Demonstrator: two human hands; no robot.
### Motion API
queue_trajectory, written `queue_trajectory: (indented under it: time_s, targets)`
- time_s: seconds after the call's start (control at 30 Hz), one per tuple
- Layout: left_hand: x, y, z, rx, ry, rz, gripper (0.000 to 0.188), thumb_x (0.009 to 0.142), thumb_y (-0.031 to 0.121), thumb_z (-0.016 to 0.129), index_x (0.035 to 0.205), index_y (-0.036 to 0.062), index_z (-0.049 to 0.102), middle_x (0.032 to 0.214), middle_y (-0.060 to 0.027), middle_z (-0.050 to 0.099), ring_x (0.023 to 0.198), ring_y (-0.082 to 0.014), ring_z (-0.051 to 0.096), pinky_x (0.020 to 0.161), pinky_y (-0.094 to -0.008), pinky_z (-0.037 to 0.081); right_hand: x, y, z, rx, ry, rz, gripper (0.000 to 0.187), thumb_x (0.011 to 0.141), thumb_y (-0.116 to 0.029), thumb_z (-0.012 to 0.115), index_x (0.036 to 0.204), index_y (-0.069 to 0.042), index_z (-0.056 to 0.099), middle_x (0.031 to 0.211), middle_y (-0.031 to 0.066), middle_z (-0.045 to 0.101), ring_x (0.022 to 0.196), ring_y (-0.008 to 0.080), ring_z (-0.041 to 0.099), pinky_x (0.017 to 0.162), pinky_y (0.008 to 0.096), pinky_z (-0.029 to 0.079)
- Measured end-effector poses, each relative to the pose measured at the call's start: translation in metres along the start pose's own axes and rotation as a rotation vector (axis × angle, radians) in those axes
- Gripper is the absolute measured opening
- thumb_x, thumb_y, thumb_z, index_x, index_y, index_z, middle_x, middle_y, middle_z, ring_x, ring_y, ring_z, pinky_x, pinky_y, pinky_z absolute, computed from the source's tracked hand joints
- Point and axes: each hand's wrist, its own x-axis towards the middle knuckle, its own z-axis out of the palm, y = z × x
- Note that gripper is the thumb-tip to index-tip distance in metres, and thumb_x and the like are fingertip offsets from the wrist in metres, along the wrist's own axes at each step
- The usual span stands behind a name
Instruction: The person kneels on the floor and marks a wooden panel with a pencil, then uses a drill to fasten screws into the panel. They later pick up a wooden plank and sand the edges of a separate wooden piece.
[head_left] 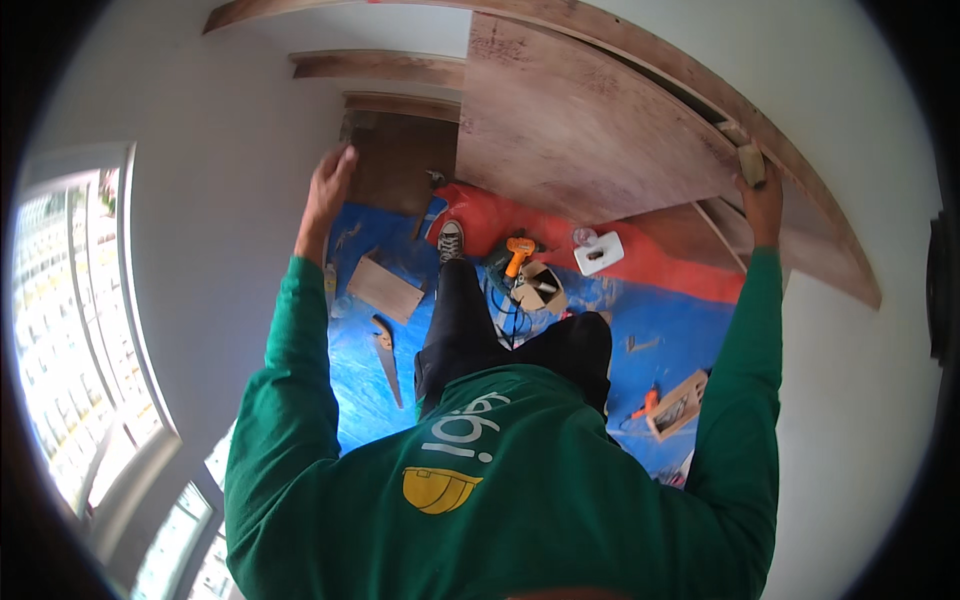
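My right hand (763, 207) is raised at the right and closed around a short wood block (752, 166). That block sits against the curved-looking wooden beam (800, 172), at the edge of a large plywood panel (590, 115). Most of the fingers are hidden behind the block. At the left, my left hand (327, 190) is raised in the air near the wall, seen edge-on. Its fingers look loosely extended, and I see nothing in them. The ends of shorter wooden crosspieces (380, 66) lie beyond it, apart from the hand.
Below, a blue sheet (350, 410) and a red sheet (660, 250) cover the floor. On them lie a handsaw (385, 355), a plywood offcut (384, 288), an orange drill (518, 255), an open cardboard box (540, 290), a white step stool (598, 253) and a wooden tray (680, 405). A window (85, 330) is at left.
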Motion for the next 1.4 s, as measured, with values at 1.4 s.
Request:
queue_trajectory:
  time_s: [1.4]
  targets:
    - [-0.153,0.303,-0.049,-0.675,-0.466,0.698,0.041,0.112,0.054,0.052,0.121,0.0149,0.061,0.111,-0.0048,0.065,0.106,-0.0214,0.065,0.106,-0.0395,0.052,-0.545,-0.344,-0.109,0.597,0.844,0.858,0.054,0.071,-0.002,0.096,0.114,-0.002,0.064,0.117,0.0112,0.058,0.106,0.0263,0.061,0.090,0.0377,0.052]
